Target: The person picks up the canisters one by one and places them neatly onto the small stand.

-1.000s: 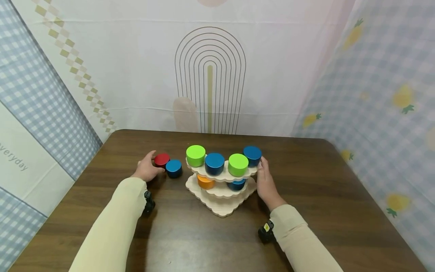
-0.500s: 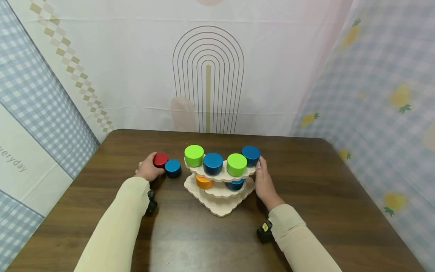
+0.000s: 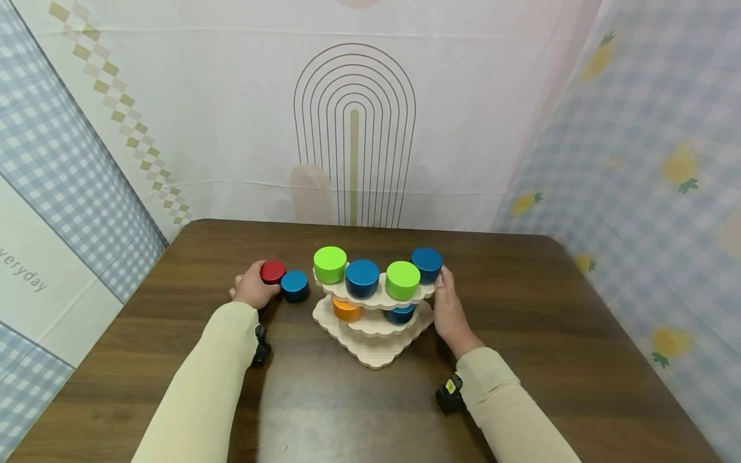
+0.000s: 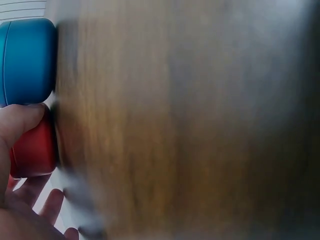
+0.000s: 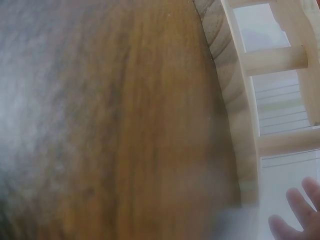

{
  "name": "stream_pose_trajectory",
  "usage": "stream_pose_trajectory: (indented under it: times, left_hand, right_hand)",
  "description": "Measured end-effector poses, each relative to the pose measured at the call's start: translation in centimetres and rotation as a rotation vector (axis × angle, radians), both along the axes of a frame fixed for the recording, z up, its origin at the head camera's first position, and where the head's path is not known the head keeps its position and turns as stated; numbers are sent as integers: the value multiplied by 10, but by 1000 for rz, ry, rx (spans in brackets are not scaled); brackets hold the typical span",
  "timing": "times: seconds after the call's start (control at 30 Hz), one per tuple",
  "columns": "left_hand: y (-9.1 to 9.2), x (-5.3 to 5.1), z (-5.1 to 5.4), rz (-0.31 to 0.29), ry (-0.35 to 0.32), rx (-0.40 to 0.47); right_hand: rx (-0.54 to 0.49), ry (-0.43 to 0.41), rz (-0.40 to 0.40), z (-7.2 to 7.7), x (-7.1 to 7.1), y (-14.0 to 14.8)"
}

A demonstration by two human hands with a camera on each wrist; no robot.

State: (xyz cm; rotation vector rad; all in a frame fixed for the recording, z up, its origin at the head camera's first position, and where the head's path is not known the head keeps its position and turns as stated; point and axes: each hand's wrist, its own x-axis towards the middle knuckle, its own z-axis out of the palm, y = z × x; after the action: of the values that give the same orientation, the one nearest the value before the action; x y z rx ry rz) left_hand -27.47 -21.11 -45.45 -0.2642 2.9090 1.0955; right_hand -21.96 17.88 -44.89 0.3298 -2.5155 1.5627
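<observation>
My left hand holds a small round red tin at the table's left, thumb on its near side and fingers behind it. Against that tin stands a blue lidded tin. To the right is a pale wooden tiered stand with scalloped edges. My right hand lies along the stand's upper right corner, beside a dark blue tin, with fairly straight fingers. Spread fingers of that hand show in the right wrist view; its thumb is out of that frame.
The top tier also bears two green tins and another blue tin. Below it sit an orange tin and a blue tin, both partly hidden. Brown wooden table; printed cloth hangs behind.
My left forearm has swung slightly to the right while the left hand stays at the red tin, its thumb closing in. The right hand and the stand keep their places.
</observation>
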Motion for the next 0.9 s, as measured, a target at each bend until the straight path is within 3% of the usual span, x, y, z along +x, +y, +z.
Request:
stream_pose_trajectory:
  times: [0.3,0.43,0.6,0.9]
  left_hand:
    - [-6,5,-6,78,107,67]
    - [-9,8,-3,82,149,124]
    - [-12,14,1,84,152,175]
    - [-14,24,10,52,184,151]
  right_hand:
    - [-3,-13,3,-1,-1,-1]
    - [4,-22,2,0,-1,-1]
    - [5,-15,9,-1,-2,0]
    - [-3,-43,3,0,-1,0]
